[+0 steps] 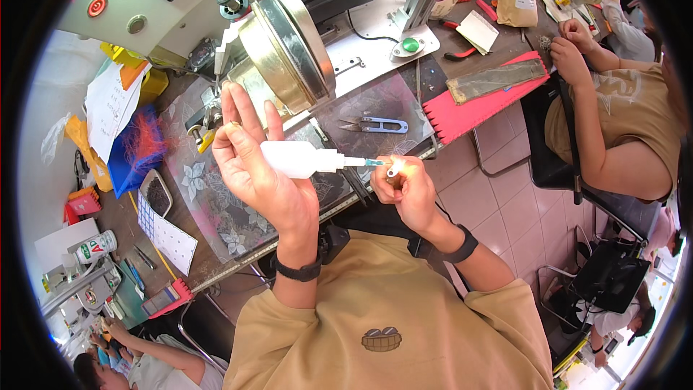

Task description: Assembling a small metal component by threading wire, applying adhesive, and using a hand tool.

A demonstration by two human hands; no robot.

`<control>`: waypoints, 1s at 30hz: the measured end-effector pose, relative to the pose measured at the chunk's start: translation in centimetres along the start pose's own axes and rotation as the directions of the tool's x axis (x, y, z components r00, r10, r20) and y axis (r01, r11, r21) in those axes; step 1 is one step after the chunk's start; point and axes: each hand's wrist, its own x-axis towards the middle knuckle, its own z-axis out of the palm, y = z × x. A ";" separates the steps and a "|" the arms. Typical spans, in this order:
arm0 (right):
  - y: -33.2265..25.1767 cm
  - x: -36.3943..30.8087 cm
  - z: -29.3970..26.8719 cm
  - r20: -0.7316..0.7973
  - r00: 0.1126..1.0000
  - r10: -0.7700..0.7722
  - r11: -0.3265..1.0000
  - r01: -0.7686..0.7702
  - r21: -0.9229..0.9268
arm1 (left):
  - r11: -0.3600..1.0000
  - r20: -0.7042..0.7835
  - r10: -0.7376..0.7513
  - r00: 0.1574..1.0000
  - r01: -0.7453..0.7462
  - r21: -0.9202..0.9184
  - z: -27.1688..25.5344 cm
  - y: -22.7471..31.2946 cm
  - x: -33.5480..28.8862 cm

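My left hand (263, 180) holds a white squeeze bottle (290, 159) sideways against the palm, with some fingers raised. Thumb and a finger meet by a small gold-coloured spot, too small to name. The bottle's thin blue-green needle tip (372, 162) points right, toward my right hand (416, 198). That hand is closed around a small lighter (394, 173), whose metal end shows next to a bright glow at the needle. Its body is mostly hidden by my fingers. Blue-handled thread snips (382, 125) lie on the bench beyond the hands.
A machine with a round metal drum (278, 50) stands beyond my left hand. A blue bin (137, 152) and papers are at left. On the right lie a red board (462, 112) and a grey bar (498, 79). Another person (613, 115) sits working at right, others farther off.
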 end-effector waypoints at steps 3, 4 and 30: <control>0.0 0.1 0.0 -0.005 1.000 0.001 1.000 -0.001 -0.004 | 1.000 -0.001 -0.001 1.000 0.001 0.000 0.0 0.1 0.1; 0.0 0.1 -0.1 -0.006 1.000 0.007 1.000 -0.007 -0.006 | 1.000 -0.004 -0.005 1.000 0.005 -0.001 0.0 0.2 0.1; -0.4 0.2 0.0 -0.006 1.000 0.013 1.000 -0.013 -0.011 | 1.000 0.010 0.008 1.000 -0.007 -0.004 -0.2 0.1 0.1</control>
